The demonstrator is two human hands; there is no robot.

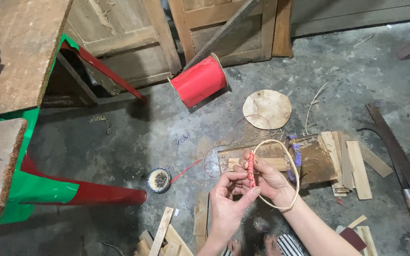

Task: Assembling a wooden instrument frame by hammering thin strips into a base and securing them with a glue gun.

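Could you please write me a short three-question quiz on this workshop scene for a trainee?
1. True or false: both hands grip the pale cane hoop at its red-wrapped section.
2. What does the small round tin on the floor hold?
3. The large red spool lies: A) beside the wooden doors, B) on the bench?

Key: 1 true, left hand and right hand; 2 small nails; 3 A.

Soft even daylight, faint shadows under the red spool (pixel 199 80), wide-angle bending at edges, mostly sharp focus
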